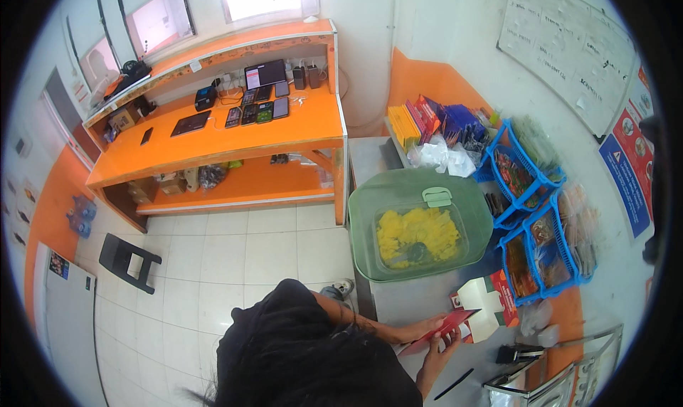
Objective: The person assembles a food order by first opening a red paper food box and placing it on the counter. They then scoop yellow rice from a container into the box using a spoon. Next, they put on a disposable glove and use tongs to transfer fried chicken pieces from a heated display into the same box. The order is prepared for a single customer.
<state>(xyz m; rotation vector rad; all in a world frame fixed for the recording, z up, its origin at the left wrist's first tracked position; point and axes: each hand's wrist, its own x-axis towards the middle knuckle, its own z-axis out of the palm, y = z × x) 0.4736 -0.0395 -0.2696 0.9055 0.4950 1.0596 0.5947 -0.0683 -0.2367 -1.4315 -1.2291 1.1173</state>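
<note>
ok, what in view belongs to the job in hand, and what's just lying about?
Seemingly in the job:
- red carton, held by left hand and right hand
- opened red-and-white box

Seemingly just about:
- smartphones
- black step stool
- green tub, untouched; link unclear

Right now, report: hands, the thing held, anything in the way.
Left hand and right hand gripping a flat red piece. Open red-and-white box close beyond it, possibly crowding. Thin black stick on the grey table.
</note>
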